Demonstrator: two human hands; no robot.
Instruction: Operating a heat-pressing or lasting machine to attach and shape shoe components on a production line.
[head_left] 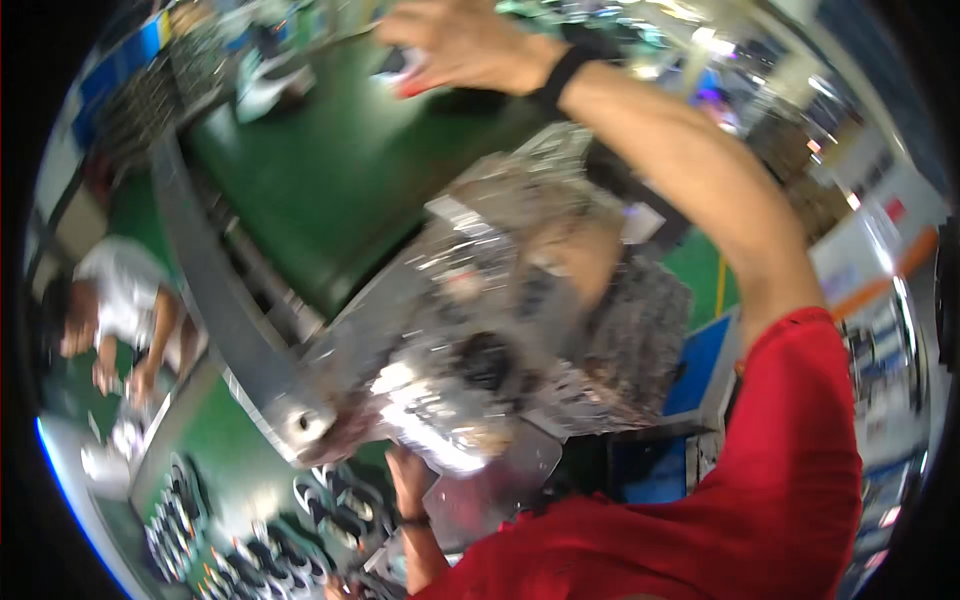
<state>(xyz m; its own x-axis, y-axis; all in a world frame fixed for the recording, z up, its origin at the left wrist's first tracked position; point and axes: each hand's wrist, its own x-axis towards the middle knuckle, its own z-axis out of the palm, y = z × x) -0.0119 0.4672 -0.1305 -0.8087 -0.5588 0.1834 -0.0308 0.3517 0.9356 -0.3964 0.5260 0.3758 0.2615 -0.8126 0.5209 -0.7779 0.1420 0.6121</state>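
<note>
My right arm reaches far forward over a green belt (300,170). The fingers of my right hand (455,45) are curled round a small dark, white and red thing (404,66), too blurred to name. A pale grey shoe (272,85) sits on the belt to the left of it. Low in the middle, my left hand (408,480) is beside a shiny metal machine (450,400) with crumpled, foil-like surfaces. Motion blur and the machine's edge hide what the left fingers do.
A grey metal rail (225,290) runs along the belt's near side. Rows of dark shoes with white soles (265,560) stand at the lower left. Another person (130,310) works at the left. A blue panel (697,365) is on the machine's right.
</note>
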